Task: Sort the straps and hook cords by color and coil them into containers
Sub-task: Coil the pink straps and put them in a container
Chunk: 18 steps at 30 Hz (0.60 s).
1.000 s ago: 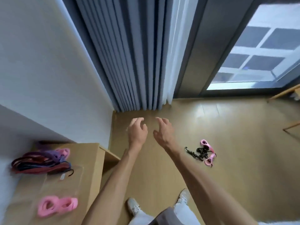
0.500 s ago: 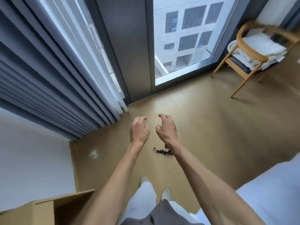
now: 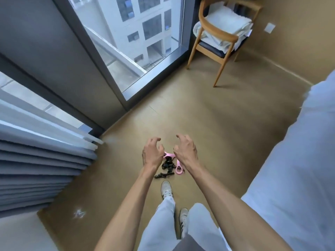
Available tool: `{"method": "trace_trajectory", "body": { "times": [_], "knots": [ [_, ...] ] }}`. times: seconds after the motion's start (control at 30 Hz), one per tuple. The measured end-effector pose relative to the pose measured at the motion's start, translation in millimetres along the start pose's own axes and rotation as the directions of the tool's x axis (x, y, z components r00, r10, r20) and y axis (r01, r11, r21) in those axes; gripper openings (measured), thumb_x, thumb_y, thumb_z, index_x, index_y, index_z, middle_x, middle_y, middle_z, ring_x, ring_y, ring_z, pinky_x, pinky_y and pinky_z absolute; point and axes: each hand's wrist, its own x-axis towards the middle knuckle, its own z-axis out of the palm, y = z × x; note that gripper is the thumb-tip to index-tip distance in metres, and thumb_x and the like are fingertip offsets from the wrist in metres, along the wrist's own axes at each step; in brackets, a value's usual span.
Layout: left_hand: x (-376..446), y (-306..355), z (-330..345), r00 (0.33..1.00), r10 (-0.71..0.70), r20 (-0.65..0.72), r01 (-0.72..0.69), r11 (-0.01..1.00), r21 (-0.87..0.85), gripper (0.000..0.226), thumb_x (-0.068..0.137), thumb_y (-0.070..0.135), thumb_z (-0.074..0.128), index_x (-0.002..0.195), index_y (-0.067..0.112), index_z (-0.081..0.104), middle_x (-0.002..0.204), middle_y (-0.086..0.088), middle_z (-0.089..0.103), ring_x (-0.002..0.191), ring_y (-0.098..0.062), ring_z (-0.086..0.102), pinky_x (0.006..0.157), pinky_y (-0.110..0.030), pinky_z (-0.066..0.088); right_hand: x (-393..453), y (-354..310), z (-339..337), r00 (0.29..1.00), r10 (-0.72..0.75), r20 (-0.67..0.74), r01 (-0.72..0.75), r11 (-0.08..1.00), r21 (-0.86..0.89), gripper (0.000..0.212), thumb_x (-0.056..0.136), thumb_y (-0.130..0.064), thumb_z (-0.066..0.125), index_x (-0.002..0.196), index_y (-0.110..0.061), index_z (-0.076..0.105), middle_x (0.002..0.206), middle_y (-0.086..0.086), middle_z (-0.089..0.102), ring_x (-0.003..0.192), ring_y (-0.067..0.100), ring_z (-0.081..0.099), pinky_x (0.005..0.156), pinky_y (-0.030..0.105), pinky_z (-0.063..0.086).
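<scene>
Hands, left (image 3: 152, 154) and right (image 3: 184, 152), hover loosely curled and empty above the tangled black cord with pink plastic handles (image 3: 169, 164) on the tan floor (image 3: 226, 124), at twelve o'clock from the shoes, seemingly ready to gather it.

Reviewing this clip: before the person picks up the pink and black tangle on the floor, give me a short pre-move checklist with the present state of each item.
1. Left hand free: ok, fingers loosely curled, holding nothing.
2. Right hand free: ok, same posture, nothing held.
3. Target in sight: ok, the pink strap and black hook cord lie on the floor between the hands, partly hidden by them.
4. Colors separated: not ok, pink and black lie tangled together.
5. Footing: ok, the forward shoe stands just short of the pile, not on it.
6. Containers within reach: cannot tell, none in view.
</scene>
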Motion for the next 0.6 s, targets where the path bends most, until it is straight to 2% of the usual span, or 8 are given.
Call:
{"method": "trace_trajectory", "body": {
  "times": [0.13, 0.3, 0.6],
  "knots": [
    [28, 4, 35, 0.997, -0.047, 0.069, 0.045, 0.998, 0.032, 0.032, 0.092, 0.019, 0.056, 0.122, 0.018, 0.066, 0.121, -0.002, 0.066, 0.103, -0.020, 0.065, 0.086, -0.030, 0.044, 38, 28, 0, 0.998, 0.066, 0.017, -0.066, 0.998, -0.011, 0.051, 0.086, -0.008, 0.050, 0.137, -0.012, 0.054, 0.128, 0.015, 0.056, 0.118, 0.032, 0.053, 0.095, 0.036, 0.043],
    [58, -15, 93, 0.980, -0.135, 0.148, 0.127, 0.990, 0.062, 0.034, 0.091, 0.016, 0.054, 0.122, 0.016, 0.066, 0.117, -0.006, 0.064, 0.107, -0.026, 0.064, 0.087, -0.034, 0.047, 90, 77, 21, 0.985, 0.161, 0.057, -0.159, 0.987, -0.038, 0.048, 0.088, -0.008, 0.048, 0.134, -0.014, 0.056, 0.126, 0.014, 0.056, 0.116, 0.032, 0.053, 0.090, 0.035, 0.044],
    [118, -116, 246, 0.950, -0.276, 0.142, 0.254, 0.954, 0.156, 0.036, 0.089, 0.013, 0.051, 0.121, 0.015, 0.067, 0.112, -0.016, 0.064, 0.103, -0.036, 0.062, 0.085, -0.041, 0.049, 173, 195, 156, 0.951, 0.229, 0.207, -0.217, 0.973, -0.078, 0.037, 0.083, -0.007, 0.054, 0.119, -0.014, 0.060, 0.114, 0.013, 0.058, 0.108, 0.035, 0.055, 0.085, 0.036, 0.045]
  ]
}}
